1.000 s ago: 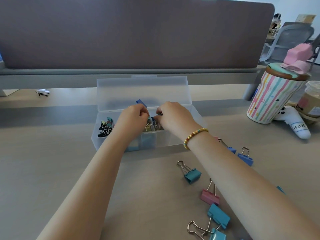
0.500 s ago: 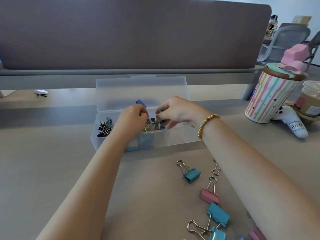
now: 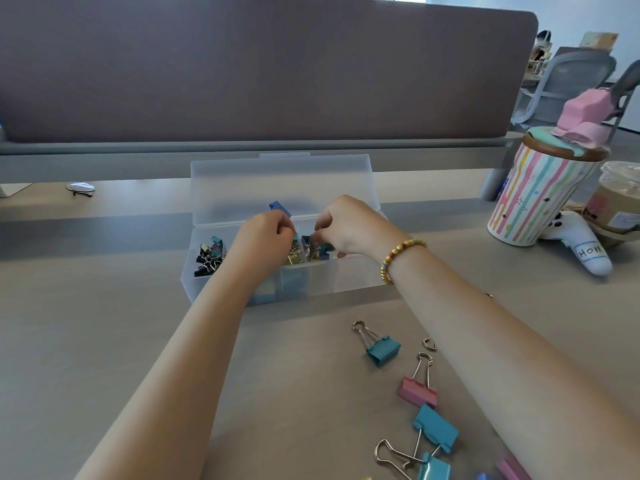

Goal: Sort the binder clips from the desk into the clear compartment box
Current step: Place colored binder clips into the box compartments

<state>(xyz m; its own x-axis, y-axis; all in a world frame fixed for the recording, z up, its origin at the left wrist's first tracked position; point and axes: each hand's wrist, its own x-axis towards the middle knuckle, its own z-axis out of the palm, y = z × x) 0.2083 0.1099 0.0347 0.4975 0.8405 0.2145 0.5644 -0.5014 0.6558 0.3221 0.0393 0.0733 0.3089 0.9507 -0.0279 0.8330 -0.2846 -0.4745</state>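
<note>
The clear compartment box (image 3: 221,285) stands mid-desk with its lid (image 3: 280,181) upright. Small dark clips (image 3: 207,255) fill its left compartment and gold clips (image 3: 293,258) lie in the middle. My left hand (image 3: 265,241) is curled over the middle compartment, and a blue binder clip (image 3: 279,207) sticks up just beyond its fingers. My right hand (image 3: 349,226) reaches in beside it, thumb and finger pinching a small clip (image 3: 319,241); what it holds is mostly hidden. Loose on the desk are a teal clip (image 3: 383,350), a pink clip (image 3: 417,391) and several more (image 3: 435,428).
A striped cup with a pink figure on top (image 3: 538,199) stands at the right, with a white toy (image 3: 585,252) and a drink cup (image 3: 620,202) beside it. A grey divider panel (image 3: 263,71) runs along the back. A small white object (image 3: 80,187) lies far left.
My right wrist has swung out to the right while its fingers stay in the middle compartment. The left hand has held its place. The blue clips beneath my right forearm are now hidden.
</note>
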